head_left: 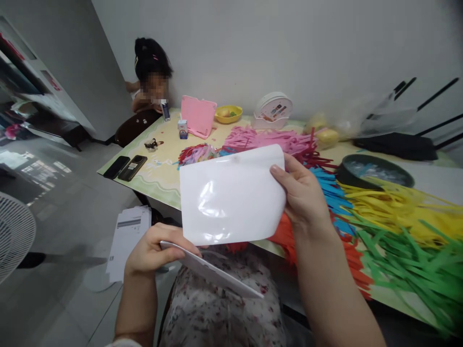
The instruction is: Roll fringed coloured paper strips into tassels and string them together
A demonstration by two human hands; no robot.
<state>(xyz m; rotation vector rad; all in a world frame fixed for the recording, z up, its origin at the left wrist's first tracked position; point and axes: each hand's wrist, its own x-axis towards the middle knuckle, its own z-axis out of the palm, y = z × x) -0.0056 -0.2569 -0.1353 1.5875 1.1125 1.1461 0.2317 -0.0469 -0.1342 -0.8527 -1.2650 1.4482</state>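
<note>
A glossy white sheet [235, 197] is raised in front of me, slightly curved at its right edge. My right hand [302, 190] pinches that edge between thumb and fingers. Lower down, my left hand [159, 248] is closed on a thin white stack that looks like sheets or card [220, 274], seen almost edge-on. The left fingertips lie close to the raised sheet's lower left corner; whether they touch it I cannot tell. Behind the sheet, partly hidden, lie bundles of pink strips [260, 138], blue strips [331, 193] and red-orange strips [285, 236].
Yellow strips [408, 212], green strips [408, 265] and a dark round bowl [376, 171] lie on the table's right side. Two phones [125, 167], a pink tablet case [198, 117] and a yellow dish [228, 114] are left. A person [150, 72] sits at the far end. A fan [14, 236] stands left.
</note>
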